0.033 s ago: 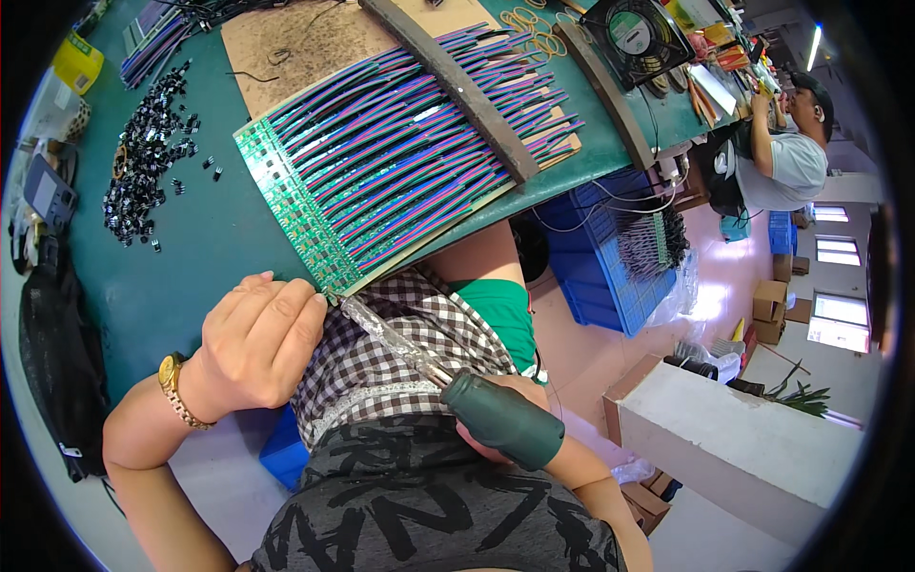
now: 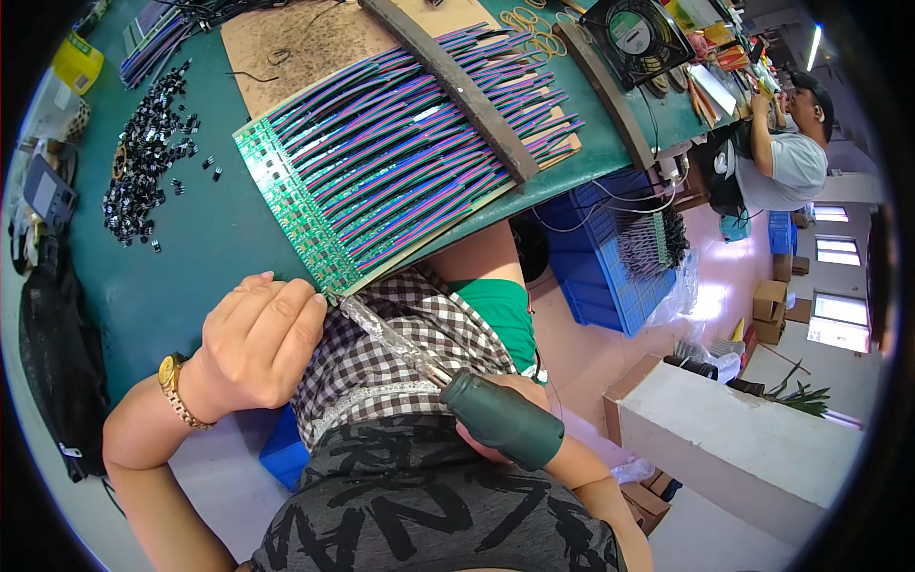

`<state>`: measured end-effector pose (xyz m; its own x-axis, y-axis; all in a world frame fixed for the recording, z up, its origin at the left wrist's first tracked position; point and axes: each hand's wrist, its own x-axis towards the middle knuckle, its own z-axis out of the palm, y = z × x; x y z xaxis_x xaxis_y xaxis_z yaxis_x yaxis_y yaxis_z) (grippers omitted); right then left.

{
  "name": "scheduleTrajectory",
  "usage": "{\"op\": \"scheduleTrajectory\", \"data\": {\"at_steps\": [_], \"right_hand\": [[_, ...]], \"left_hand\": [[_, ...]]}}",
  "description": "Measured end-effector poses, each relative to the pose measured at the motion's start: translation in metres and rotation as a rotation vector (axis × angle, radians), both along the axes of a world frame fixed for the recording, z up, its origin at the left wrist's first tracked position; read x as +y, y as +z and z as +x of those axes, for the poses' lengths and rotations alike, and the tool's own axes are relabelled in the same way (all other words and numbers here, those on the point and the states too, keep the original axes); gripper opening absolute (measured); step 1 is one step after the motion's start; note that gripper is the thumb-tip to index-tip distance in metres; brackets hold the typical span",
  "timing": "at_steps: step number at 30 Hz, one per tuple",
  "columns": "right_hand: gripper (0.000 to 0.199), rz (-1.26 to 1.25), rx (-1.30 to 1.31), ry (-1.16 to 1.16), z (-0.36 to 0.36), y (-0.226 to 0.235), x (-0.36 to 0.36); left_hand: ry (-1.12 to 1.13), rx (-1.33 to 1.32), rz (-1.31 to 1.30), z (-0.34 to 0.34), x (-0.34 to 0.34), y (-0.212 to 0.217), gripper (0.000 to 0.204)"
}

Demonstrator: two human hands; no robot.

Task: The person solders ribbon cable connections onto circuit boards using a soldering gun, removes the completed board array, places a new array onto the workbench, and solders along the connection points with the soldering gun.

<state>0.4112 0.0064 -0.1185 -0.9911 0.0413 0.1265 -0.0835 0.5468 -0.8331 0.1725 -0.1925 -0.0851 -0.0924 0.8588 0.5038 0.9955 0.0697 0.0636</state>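
My left hand [image 2: 257,343] is curled into a fist at the near edge of the green table [image 2: 191,276], touching the near corner of a long green circuit board strip [image 2: 286,205]; I see nothing in it. My right hand [image 2: 517,385] grips the dark green handle of a soldering iron [image 2: 500,421]. The iron's shaft reaches up-left, and its tip meets that same board corner beside my left fingers. Several rows of purple, blue and green wires [image 2: 410,143] lie side by side from the board across a cardboard sheet [image 2: 305,38], pinned under a dark bar [image 2: 448,76].
A heap of small black parts [image 2: 143,153] lies at the left of the table, with a black bag [image 2: 57,353] at its edge. A second bar [image 2: 600,86] and a fan [image 2: 634,33] sit far right. Blue crates [image 2: 610,257] stand under the table. A co-worker [image 2: 791,162] works beyond.
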Motion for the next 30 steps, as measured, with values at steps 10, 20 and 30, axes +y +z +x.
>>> {"op": "scheduleTrajectory", "data": {"at_steps": [10, 20, 30], "right_hand": [[0.038, -0.397, -0.276, -0.064, 0.032, -0.038, -0.001], [0.023, 0.107, 0.074, -0.087, -0.004, -0.001, -0.001], [0.025, 0.04, 0.038, 0.004, 0.001, -0.003, 0.007]], "left_hand": [[-0.03, 0.044, 0.07, -0.003, 0.004, -0.003, 0.018], [-0.043, 0.03, 0.044, -0.005, 0.004, -0.001, 0.018], [-0.058, -0.038, 0.002, -0.007, 0.003, 0.003, 0.029]]}}
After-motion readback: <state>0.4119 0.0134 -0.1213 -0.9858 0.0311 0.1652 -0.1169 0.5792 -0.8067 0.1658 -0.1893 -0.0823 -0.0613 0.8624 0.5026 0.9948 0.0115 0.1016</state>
